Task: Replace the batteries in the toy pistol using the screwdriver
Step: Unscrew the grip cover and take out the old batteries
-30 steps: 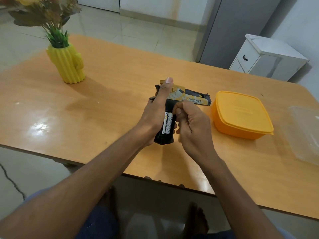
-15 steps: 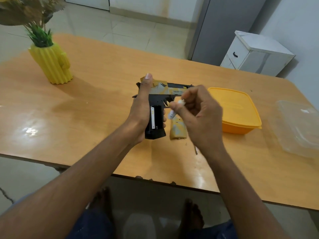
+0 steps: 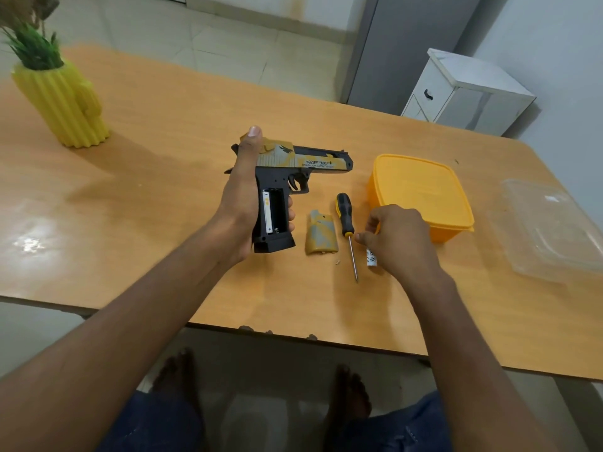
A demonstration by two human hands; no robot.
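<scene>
Head view: right hand (image 3: 396,238) fingers (image 3: 365,237) touch battery (image 3: 371,257) beside screwdriver (image 3: 346,228).

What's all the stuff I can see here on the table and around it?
toy pistol: 1, black and yellow, held above the table middle, grip compartment open
battery in grip: 1, white, left slot
loose battery: 1, white, under the right hand
cover: 1, yellow and grey, on the table right of the grip
screwdriver: 1, black and yellow handle, right of the cover
screw: 1, tiny, by the cover
box: 1, orange, lidded, right
clear lid: 1, far right
vase: 1, yellow, cactus-shaped, far left
table: 1, wooden
cabinet: 1, white, behind the table
left hand: grips the pistol
right hand: on the loose battery
</scene>
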